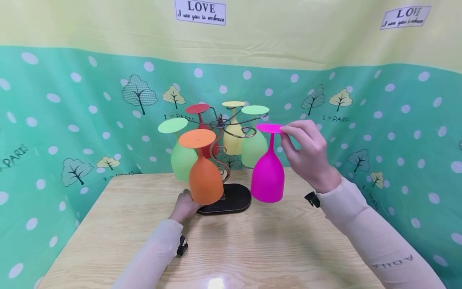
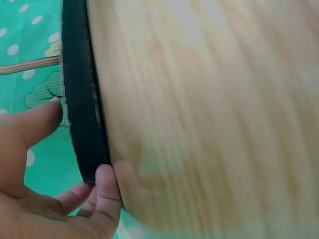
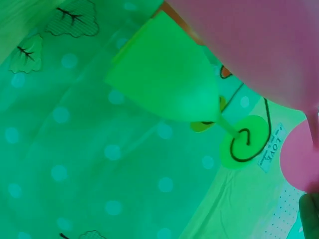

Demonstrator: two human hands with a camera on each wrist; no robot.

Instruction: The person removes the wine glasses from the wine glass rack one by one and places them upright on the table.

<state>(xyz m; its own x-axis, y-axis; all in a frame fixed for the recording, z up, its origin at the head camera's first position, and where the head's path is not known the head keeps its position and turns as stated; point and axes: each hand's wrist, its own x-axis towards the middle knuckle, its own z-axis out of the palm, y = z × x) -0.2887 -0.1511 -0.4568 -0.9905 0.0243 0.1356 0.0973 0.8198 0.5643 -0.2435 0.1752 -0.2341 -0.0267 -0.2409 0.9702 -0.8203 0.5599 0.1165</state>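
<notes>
My right hand pinches the edge of the foot of a magenta goblet, which hangs upside down. Its stem is just right of a curled arm end on the metal wine glass rack; whether they touch I cannot tell. In the right wrist view this goblet looks pink, with fingertips at its foot. Low on the left, my left hand grips the end of the rack's black base, thumb above and fingers at the edge in the left wrist view. An orange goblet hangs in front of that hand.
More upside-down goblets hang around the rack: a green one at left, a red one and a yellow one behind, and a light green one at right. Beneath is a wood-grain table; a dotted green curtain surrounds it.
</notes>
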